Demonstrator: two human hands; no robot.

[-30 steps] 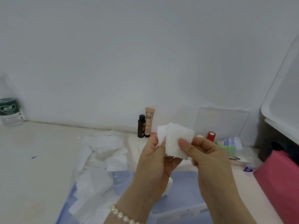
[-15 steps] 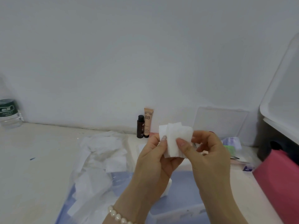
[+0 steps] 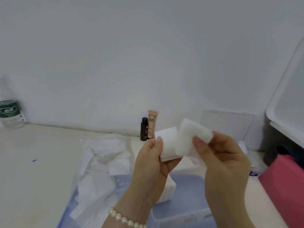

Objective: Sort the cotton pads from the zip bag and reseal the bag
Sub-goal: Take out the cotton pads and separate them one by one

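Small stack of cotton pads (image 3: 167,146) pinched in left hand (image 3: 152,163); top pad (image 3: 191,137) gripped by right hand (image 3: 225,163), peeled off to right, likely for sorting. Zip bag (image 3: 100,163) left below-left of grip, apparently unsealed.

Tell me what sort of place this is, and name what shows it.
Probably a home dressing or vanity surface against a plain white wall. A BB cream tube and a small dark bottle stand at the wall, and the left hand and right hand hold cotton pads above a clear storage box.
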